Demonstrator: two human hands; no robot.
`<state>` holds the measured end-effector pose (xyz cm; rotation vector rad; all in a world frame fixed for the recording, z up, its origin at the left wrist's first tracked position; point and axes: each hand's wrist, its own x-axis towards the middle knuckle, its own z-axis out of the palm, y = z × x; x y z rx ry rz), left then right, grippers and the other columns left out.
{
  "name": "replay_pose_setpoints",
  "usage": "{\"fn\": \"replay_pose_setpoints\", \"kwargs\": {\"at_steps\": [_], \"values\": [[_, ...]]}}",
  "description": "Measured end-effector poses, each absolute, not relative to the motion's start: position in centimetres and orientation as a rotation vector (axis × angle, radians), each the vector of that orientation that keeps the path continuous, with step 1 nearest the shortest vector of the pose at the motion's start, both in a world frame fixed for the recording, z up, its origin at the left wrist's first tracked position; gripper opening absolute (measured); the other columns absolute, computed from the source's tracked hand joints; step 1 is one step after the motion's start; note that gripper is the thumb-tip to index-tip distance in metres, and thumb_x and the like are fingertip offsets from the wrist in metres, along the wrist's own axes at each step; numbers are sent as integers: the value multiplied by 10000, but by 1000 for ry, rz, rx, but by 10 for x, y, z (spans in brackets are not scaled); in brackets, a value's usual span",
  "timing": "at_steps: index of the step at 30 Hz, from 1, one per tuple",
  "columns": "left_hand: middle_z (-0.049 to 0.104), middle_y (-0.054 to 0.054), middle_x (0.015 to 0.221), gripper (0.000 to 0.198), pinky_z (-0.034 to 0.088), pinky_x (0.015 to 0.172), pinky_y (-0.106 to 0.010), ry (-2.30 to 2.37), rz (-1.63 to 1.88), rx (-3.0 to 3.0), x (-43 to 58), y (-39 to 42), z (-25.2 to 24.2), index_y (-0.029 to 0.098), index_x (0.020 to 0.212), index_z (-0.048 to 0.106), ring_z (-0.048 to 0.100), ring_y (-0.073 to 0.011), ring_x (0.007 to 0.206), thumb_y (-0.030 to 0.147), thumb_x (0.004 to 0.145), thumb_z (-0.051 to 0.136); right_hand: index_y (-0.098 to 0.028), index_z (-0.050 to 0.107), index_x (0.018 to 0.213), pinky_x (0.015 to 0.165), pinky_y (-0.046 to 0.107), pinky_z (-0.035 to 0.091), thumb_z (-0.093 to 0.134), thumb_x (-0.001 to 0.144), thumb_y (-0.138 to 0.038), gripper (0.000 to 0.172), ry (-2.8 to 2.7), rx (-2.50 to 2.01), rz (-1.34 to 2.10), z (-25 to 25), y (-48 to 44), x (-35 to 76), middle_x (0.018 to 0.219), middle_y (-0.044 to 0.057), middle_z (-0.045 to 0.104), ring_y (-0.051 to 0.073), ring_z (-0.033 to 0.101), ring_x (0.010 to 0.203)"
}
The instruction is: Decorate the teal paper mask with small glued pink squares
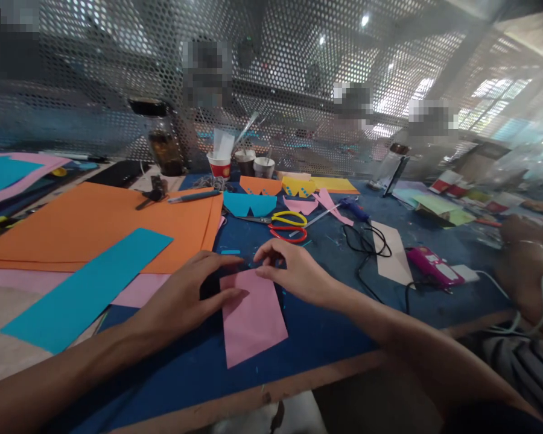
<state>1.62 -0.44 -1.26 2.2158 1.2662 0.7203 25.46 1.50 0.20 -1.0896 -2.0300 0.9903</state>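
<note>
A pink paper piece (252, 319) lies on the blue table mat (326, 337) in front of me. My left hand (185, 295) rests on its left edge, fingers stretched toward the top of the sheet. My right hand (294, 268) presses on the top right corner, its fingertips pinched together on the paper's upper edge. A dark shape lies under the pink piece between both hands; I cannot make out what it is.
Orange sheets (99, 220) and a teal strip (88, 286) lie to the left. Scissors with yellow and red handles (289, 226), cut paper shapes (248, 204), black cables (366, 241), a pink device (432, 265) and cups (219, 164) lie beyond. Another person's arm (525, 265) rests at right.
</note>
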Motion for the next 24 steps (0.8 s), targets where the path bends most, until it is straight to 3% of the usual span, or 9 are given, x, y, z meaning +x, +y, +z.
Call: {"fn": "replay_pose_setpoints", "kwargs": {"at_steps": [5,9,14,15,17,19,20,21,24], "values": [[757,-21,968,423,556,715,-320,1379,768,1830,16,-5,-2,276,1171,661,706,-242,860,534,838,699,-179,619,1058,807,288,501,719,877,-282,231,-1820,-1088,1033,2,21,253,985,26,664,151,633,910],[766,-22,916,460,539,584,-256,1457,943,1625,17,-3,7,243,1136,647,715,-232,822,520,783,747,-167,583,1113,808,309,525,730,874,-397,363,-1773,-1138,1269,0,21,253,1002,50,677,171,660,923],[778,-33,910,520,278,283,-188,1569,980,1462,16,-3,13,245,1189,606,638,-163,510,545,780,726,-183,563,1017,578,239,501,772,834,-385,343,-1767,-1112,1568,1,15,253,811,-6,662,133,657,661],[778,-31,905,540,257,272,-188,1574,970,1439,16,-2,12,252,1220,592,610,-149,463,550,787,720,-186,562,1004,551,228,489,762,843,-384,325,-1753,-1106,1586,1,14,253,786,-14,653,125,650,628],[779,-38,914,578,352,307,-202,1515,969,1382,16,-1,8,253,1272,565,632,-160,482,554,801,712,-184,569,989,549,221,488,767,838,-376,315,-1718,-1097,1560,2,15,252,785,-19,641,112,641,608],[780,-75,1011,566,563,523,-273,1314,1012,1330,16,0,3,222,1267,569,732,-227,719,531,814,710,-177,576,987,574,231,507,794,814,-369,337,-1674,-1096,1514,3,15,250,815,-15,640,104,632,606],[773,-94,1075,564,609,650,-329,1222,992,1315,16,0,0,219,1269,566,745,-262,844,514,813,719,-174,578,984,589,239,517,808,800,-368,352,-1650,-1096,1496,4,16,249,831,-12,641,101,627,604],[773,-102,1084,570,617,677,-353,1166,959,1321,17,-1,-2,219,1256,579,743,-280,886,499,787,745,-174,578,983,600,245,525,818,789,-371,366,-1631,-1093,1484,4,16,249,844,-10,644,101,624,605],[787,-63,821,418,597,598,-354,1159,787,1368,21,-4,-4,206,1020,684,728,-252,699,467,715,802,-179,577,973,607,256,533,832,773,-387,385,-1601,-1077,1466,3,16,247,824,-15,647,108,623,601]]}}
